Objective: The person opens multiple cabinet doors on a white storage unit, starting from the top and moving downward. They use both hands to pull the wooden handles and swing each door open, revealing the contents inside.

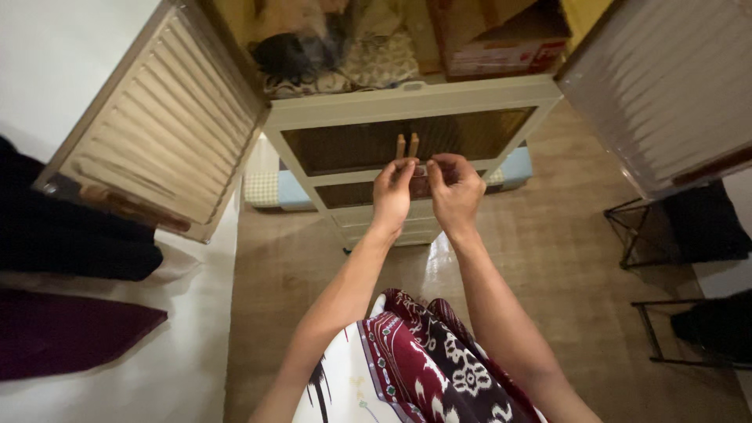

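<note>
Both hands reached forward to the lower cabinet doors: left hand and right hand sat side by side, fingers pinched on the 2 upright wooden handles directly ahead, equally near.

The floor is pale wood-grain with a glossy reflection. A white surface at left carries dark folded cloths. Two black metal-frame racks stand at right. A blue-and-white mat lies behind the cabinet. Lighting is warm and dim.
</note>
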